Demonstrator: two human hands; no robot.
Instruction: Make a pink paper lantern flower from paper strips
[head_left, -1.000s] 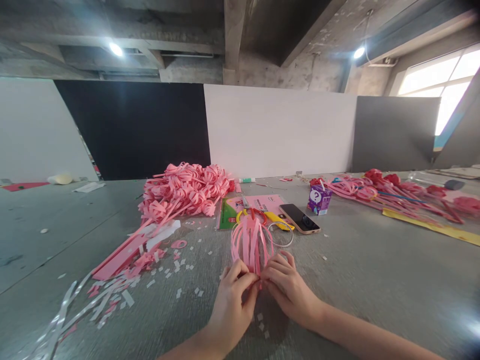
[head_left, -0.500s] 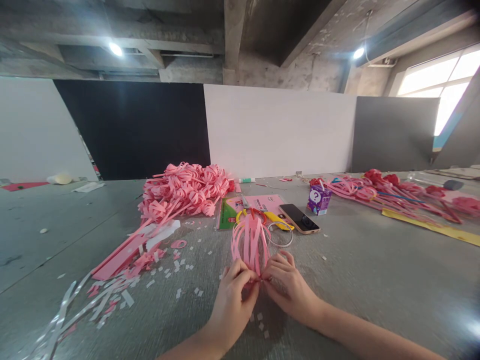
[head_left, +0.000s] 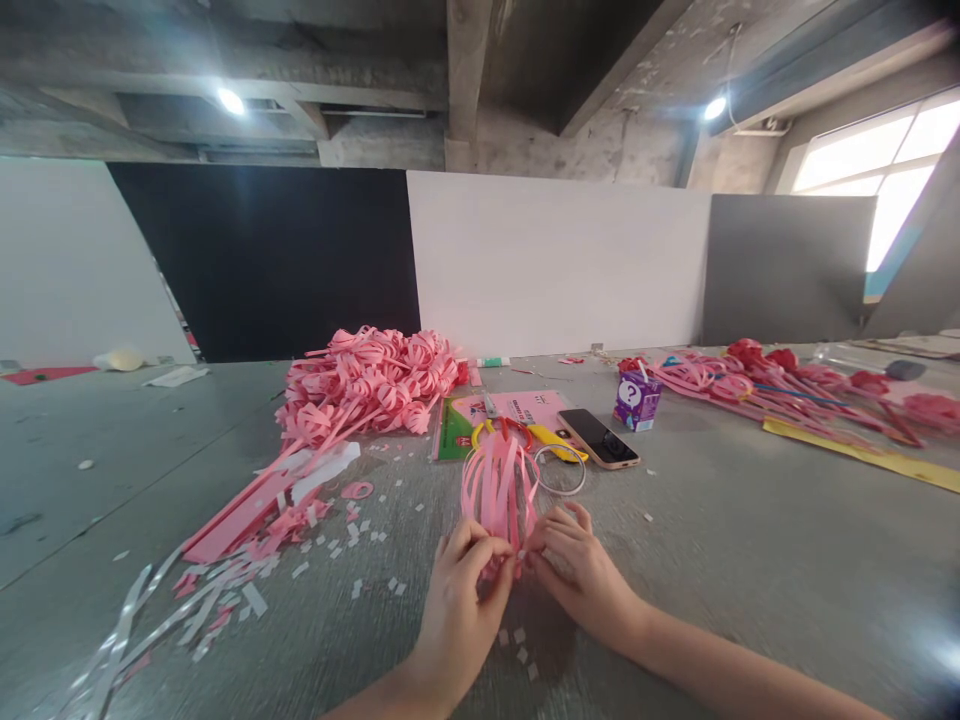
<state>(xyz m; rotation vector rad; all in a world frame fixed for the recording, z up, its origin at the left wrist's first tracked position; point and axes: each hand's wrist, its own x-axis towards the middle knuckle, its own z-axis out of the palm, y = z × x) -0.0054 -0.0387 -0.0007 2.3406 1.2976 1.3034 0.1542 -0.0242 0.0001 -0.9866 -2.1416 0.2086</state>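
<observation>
A bundle of pink paper strips bulges out in loops in front of me, its near ends gathered between my hands. My left hand pinches those ends with thumb and forefinger from the left. From the right, my right hand is closed at the same gathered spot, its fingertips on the strips' near end. A small pale bit shows between the fingertips, too small to name. Just beyond the loops lie scissors with red and yellow handles, a yellow-handled cutter and a roll of tape seen as a thin ring.
A heap of pink paper flowers stands at the back left. Paper scraps litter the left side. A phone lies beside a purple drink carton. Pink and red paper flowers and a yellow strip lie right.
My fingertips have shifted slightly at the gathered end, and the right ones have drawn a little apart from the left. The looped strips have moved slightly; other things stay put.
</observation>
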